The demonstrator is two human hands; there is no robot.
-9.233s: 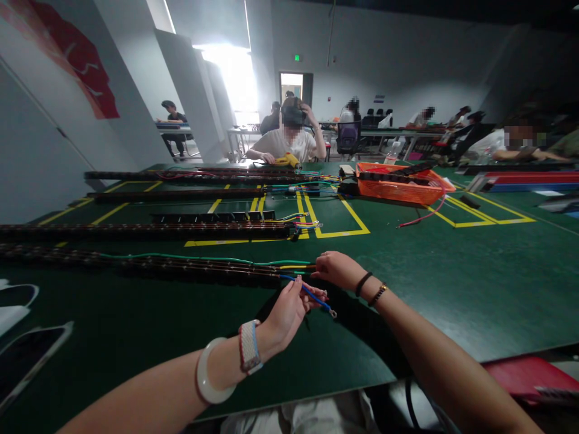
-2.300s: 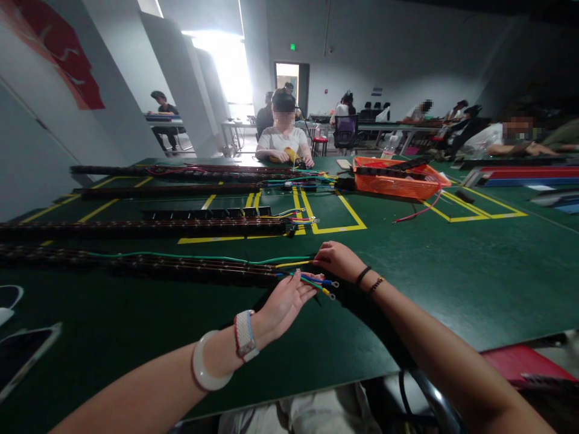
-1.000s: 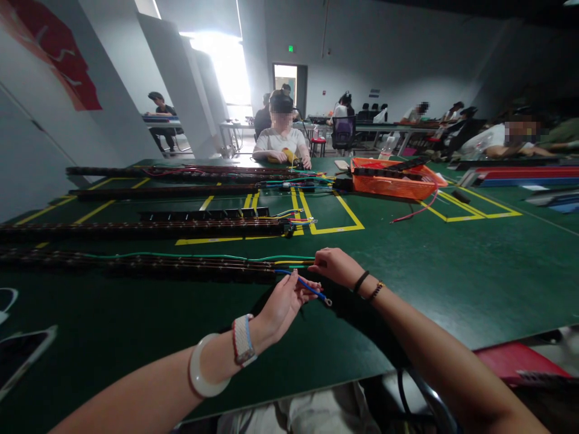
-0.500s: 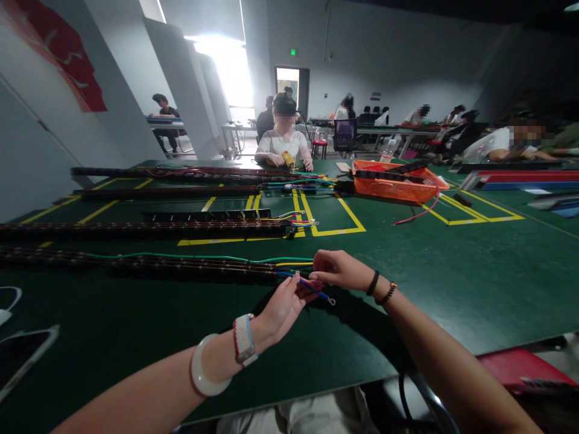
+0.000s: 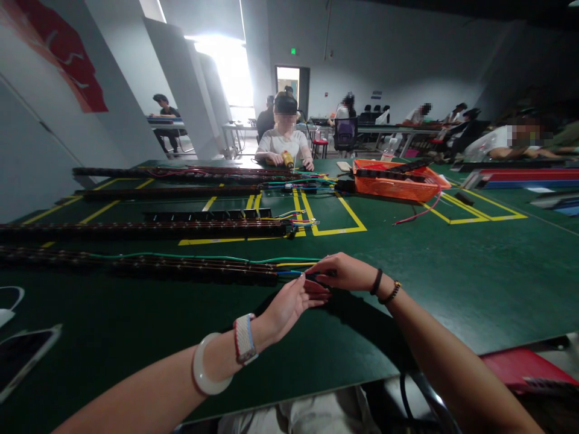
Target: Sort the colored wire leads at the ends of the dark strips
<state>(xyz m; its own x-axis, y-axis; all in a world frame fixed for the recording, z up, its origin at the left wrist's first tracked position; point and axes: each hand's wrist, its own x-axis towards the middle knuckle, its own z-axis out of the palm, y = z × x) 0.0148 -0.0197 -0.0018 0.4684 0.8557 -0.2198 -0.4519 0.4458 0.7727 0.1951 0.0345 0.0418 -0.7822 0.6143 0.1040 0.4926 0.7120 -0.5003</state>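
My left hand point(image 5: 292, 304) is turned palm up at the near end of a long dark strip of bundled wires point(image 5: 190, 265). Its thumb presses at a blue wire point(image 5: 288, 273), with the other fingers stretched beneath. My right hand point(image 5: 346, 272) comes in from the right, its fingers closed in a pinch on the blue wire beside the left thumb. The blue wire's end is hidden by my hands. A yellow wire point(image 5: 294, 264) and a green wire point(image 5: 266, 260) run just behind, toward my right fingers.
Another wired strip point(image 5: 217, 226) lies farther back, with more bundles point(image 5: 181, 191) beyond. An orange basket point(image 5: 398, 191) holds dark parts. Across the green table point(image 5: 452, 277) a person point(image 5: 283, 144) holds a yellow tool point(image 5: 288, 159). A white-edged device point(image 5: 29, 355) lies at left.
The blue wire's lug end, which stuck out past my left fingers, is now out of sight at my hands. My right fingers have moved onto the blue wire.
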